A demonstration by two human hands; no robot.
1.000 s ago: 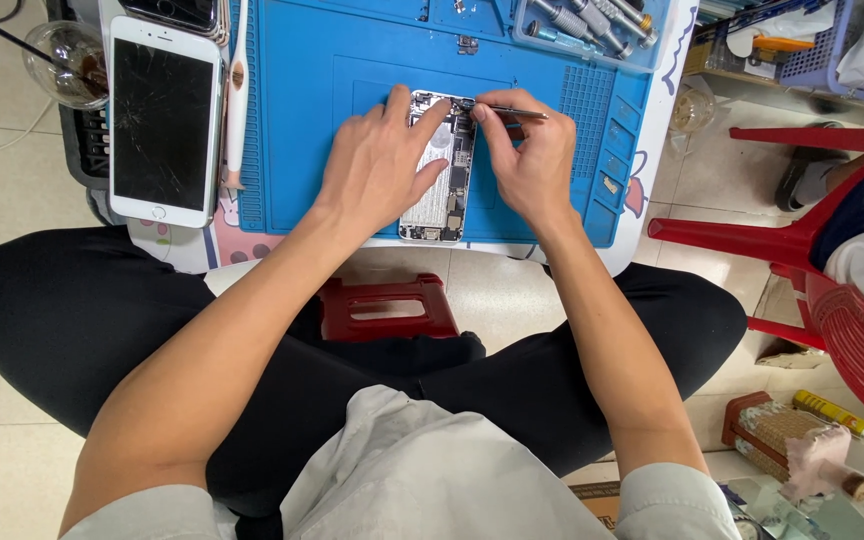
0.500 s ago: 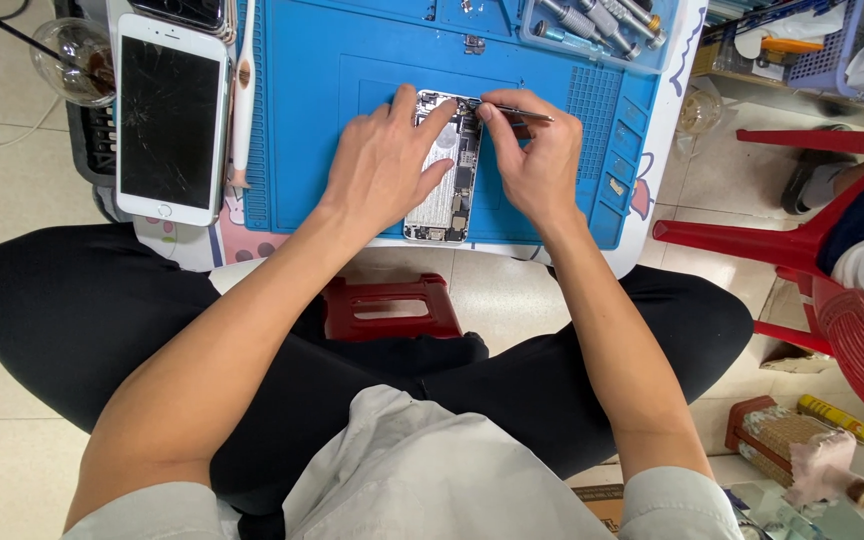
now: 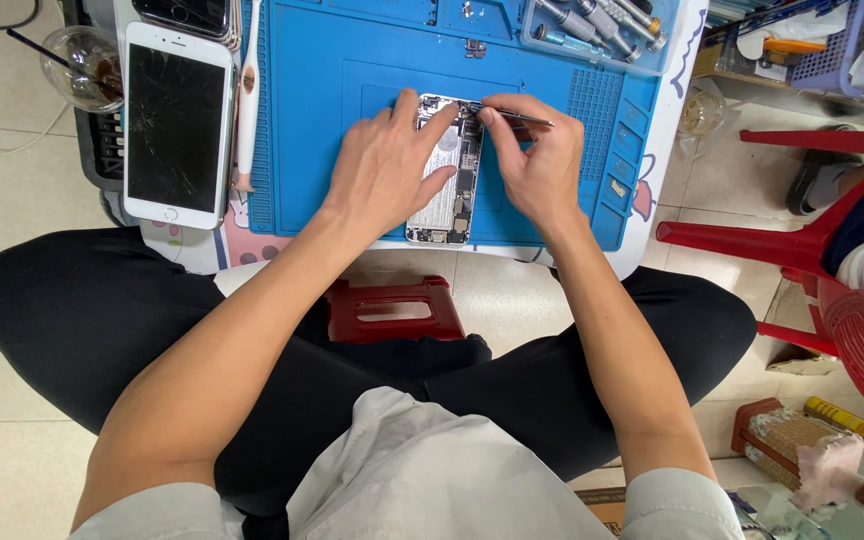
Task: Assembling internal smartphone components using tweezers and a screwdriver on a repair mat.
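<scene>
An opened phone body (image 3: 449, 190) lies lengthwise on the blue repair mat (image 3: 332, 120), its back housing bare, with silver shielding, dark chips and small connectors showing inside. The left hand (image 3: 384, 168) rests flat over its left side, fingers spread and loose, the index finger across the upper edge. The right hand (image 3: 540, 160) pinches thin metal tweezers (image 3: 512, 115), tips at the phone's top right corner. To the left, off the mat, lies a white phone with a cracked screen (image 3: 176, 122). Screwdrivers (image 3: 597, 22) sit in the mat's upper tray.
</scene>
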